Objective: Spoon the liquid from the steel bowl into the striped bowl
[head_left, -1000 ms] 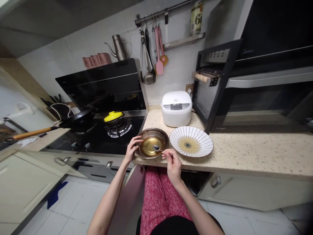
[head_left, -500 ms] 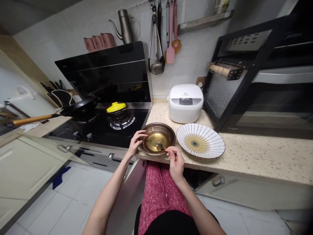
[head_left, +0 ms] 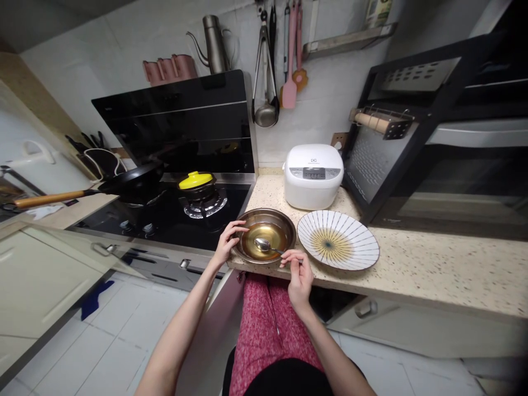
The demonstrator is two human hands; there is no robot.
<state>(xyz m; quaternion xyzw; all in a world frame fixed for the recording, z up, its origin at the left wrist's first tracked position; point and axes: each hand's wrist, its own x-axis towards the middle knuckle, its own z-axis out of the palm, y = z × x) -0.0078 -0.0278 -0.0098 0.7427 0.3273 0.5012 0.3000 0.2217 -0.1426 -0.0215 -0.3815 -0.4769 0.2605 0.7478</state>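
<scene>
A round metal bowl (head_left: 289,234) with golden-brown liquid in it stands at the counter's front edge. My left hand (head_left: 226,242) grips its left rim, fingers reaching over the edge and thumb lower down. Between the fingertips of my right hand (head_left: 300,278) is the handle of a metal spoon (head_left: 263,245). The spoon's head lies inside the bowl, at or in the liquid. Beside the bowl on the right sits a large white plate (head_left: 363,242) with dark radiating lines and a yellow centre.
Behind the bowl stands a white rice cooker (head_left: 313,181). On the stove at left are a pot with a yellow lid (head_left: 195,180) and a wok (head_left: 134,179) with a wooden handle. Below the counter, a cabinet door (head_left: 225,313) stands ajar by my legs.
The spoon's head has shifted slightly left and up within the bowl and shows more clearly. My right hand has moved a little right and down; my left hand stays at the rim.
</scene>
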